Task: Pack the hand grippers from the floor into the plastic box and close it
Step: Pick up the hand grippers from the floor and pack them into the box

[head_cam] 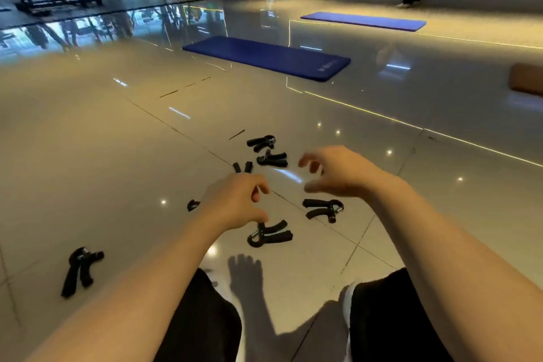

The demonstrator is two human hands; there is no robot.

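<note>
While our left hand (235, 200) hangs loosely curled and empty, our right hand (338, 173) spreads wide, holding nothing. Black spring hand grippers (269, 233) lie scattered on glossy beige floor tiles (117, 141) beneath.

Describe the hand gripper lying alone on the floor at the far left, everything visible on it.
The hand gripper is black all over, with two padded-looking handles that spread apart toward the near side and join at a rounded head with a small metallic-looking part at the far end. It lies flat on the glossy tiled floor, set apart from the other grippers, left of the left forearm. Nothing touches it but the floor; neither hand is on it.
</note>
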